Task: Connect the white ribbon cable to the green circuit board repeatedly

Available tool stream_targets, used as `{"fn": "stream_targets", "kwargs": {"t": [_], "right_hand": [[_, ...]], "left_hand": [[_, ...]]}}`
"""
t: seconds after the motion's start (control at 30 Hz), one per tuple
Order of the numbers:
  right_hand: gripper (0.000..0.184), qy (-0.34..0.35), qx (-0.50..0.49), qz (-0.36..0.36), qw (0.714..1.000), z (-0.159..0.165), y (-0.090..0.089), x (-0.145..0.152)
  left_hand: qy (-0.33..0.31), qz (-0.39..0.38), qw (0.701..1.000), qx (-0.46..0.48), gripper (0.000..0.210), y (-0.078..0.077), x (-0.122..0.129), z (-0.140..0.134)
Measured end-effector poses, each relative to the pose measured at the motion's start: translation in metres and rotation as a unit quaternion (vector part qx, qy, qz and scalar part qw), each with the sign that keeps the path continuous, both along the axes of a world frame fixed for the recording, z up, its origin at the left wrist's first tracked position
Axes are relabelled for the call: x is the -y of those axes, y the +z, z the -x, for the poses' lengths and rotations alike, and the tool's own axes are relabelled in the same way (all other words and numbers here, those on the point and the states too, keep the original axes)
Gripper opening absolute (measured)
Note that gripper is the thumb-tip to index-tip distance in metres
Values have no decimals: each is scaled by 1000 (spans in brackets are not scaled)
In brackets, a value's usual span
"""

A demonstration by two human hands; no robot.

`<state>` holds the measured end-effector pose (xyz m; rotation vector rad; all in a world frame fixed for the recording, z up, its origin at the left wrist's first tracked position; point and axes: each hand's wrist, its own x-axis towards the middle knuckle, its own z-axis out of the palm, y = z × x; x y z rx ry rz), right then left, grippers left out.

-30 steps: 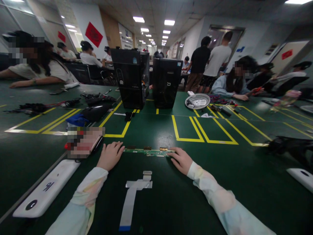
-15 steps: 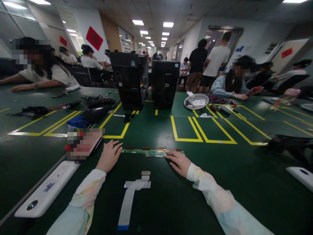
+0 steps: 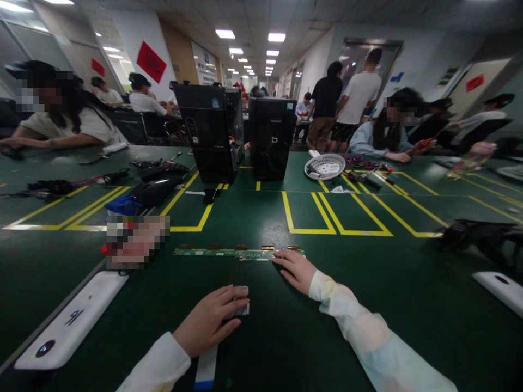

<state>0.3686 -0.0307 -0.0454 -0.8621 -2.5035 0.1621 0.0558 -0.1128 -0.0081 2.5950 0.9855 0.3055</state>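
My left hand lies over the white flat ribbon cable, its fingers stretched out across the connector end. The hand covers most of the cable's middle; the blue-tipped end shows below it. Farther forward, a long narrow green circuit board with brown and gold tabs along its far edge lies crosswise on the table. My right hand rests with its fingertips on the right part of that board, fingers extended and fairly flat, gripping nothing visible.
Two black computer towers stand ahead on the green table with yellow tape outlines. A white device and a blurred-out item lie at left. A white basket, cables and tools sit ahead right. People sit across both sides.
My left hand has left the board's left end and come back toward me and right, onto the ribbon cable. My right hand stays on the board. The view has shifted slightly.
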Motion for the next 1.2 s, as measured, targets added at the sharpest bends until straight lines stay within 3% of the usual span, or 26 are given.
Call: {"fn": "stream_targets", "kwargs": {"t": [0.2, 0.63, 0.8, 1.2], "right_hand": [[37, -6, -2, 1, 1000, 1, 0, 1], [35, -6, -2, -6, 1000, -3, 0, -1], [31, -31, -4, -14, 999, -10, 3, -3], [31, -27, 4, -13, 1000, -9, 7, 0]], "left_hand": [[-10, 3, 1000, -19, 50, 8, -2, -10], [-23, -74, 997, -30, 48, 8, -33, -75], [-2, -96, 995, -10, 46, 6, -29, -81], [68, -63, 995, -22, 49, 3, -18, -86]]}}
